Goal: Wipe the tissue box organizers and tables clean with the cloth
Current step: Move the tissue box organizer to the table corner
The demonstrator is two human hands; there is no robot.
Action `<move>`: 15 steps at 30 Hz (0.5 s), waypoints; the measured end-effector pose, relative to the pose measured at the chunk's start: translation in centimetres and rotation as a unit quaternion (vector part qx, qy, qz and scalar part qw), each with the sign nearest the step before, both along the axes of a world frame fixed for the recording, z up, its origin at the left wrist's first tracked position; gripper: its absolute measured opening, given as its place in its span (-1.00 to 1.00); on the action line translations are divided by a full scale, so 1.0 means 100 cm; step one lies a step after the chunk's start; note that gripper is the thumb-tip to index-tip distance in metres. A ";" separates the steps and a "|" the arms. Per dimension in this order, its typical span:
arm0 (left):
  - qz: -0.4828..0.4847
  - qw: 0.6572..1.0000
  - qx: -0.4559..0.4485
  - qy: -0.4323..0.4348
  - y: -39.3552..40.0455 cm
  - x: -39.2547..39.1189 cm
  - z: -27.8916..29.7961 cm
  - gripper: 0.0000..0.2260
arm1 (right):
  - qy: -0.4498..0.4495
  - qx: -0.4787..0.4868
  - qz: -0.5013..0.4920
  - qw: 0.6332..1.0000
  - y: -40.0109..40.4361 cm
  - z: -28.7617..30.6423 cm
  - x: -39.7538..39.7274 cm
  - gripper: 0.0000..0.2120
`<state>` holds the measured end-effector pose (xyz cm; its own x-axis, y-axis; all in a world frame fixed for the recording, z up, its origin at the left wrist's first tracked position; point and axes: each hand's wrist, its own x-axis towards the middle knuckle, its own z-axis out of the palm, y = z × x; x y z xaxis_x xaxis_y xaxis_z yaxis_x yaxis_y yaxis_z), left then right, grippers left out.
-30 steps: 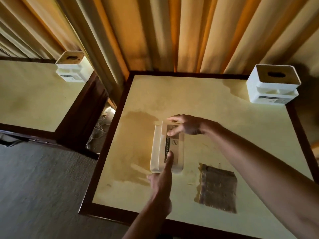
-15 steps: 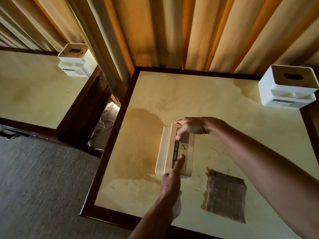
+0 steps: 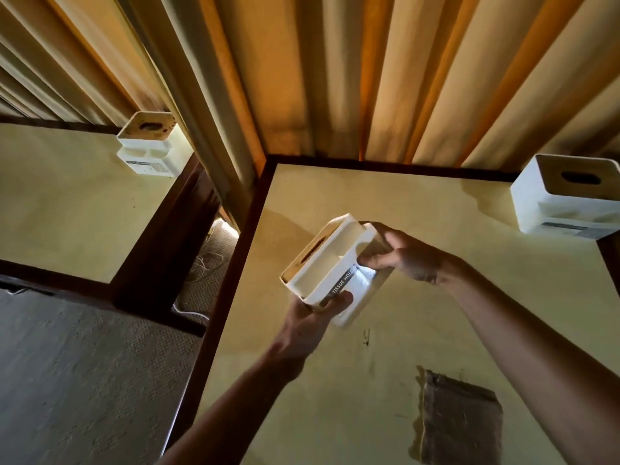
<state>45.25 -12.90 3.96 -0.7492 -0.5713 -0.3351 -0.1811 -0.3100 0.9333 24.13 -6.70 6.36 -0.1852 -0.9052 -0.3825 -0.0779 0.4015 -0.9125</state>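
A white tissue box organizer [image 3: 330,266] is held tilted above the near counter [image 3: 436,330], lifted clear of its yellow top. It is gripped at its lower end by the left hand [image 3: 310,325], whose fingers [image 3: 337,302] are curled against the front face, and at its upper right corner by the right hand [image 3: 406,255], whose fingers are wrapped round the edge. A dark label strip on the front is partly covered; the white letters "TISSUE HOL" can be read on it, the rest being hidden. A wooden lid with a dark slot is seen on the organizer's upper left side, and open compartments are set into the front.

The cloth [image 3: 461,422], brownish and flat, is laid on the counter near the bottom right, well apart from both hands and touched by neither.

A second organizer [image 3: 567,199] is stood upright at the far right corner of the same counter, its slotted wooden lid facing up; a label is present on its front, but the writing is too small to be read. A third organizer [image 3: 147,144] is stood on the neighbouring counter [image 3: 67,203] to the left, its label likewise illegible. Pleated curtains [image 3: 335,72] are hung behind both counters, and white cables [image 3: 204,263] are seen on the carpeted floor [image 3: 84,364] in the gap between them.
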 end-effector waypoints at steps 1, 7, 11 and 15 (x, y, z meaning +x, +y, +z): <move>-0.017 0.999 -0.024 0.023 -0.017 -0.003 -0.001 -0.54 | -0.008 -0.024 -0.020 0.999 -0.003 -0.004 0.001 -0.46; -0.141 0.984 -0.102 0.033 -0.111 -0.022 -0.017 -0.33 | 0.029 -0.093 -0.116 0.989 -0.033 -0.043 0.013 -0.31; -0.203 0.969 -0.138 0.007 -0.157 -0.035 -0.035 -0.23 | 0.040 -0.143 -0.147 0.978 -0.054 -0.067 0.020 -0.28; -0.225 0.960 -0.164 -0.027 -0.197 -0.042 -0.054 -0.17 | 0.070 -0.169 -0.189 0.965 -0.078 -0.084 0.029 -0.34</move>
<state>41.05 -32.60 -1.45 -0.9315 -0.2748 -0.2384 -0.2793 0.1200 0.9527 27.00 -14.54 -2.02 -0.5547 -0.8317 -0.0256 -0.1155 0.1075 -0.9875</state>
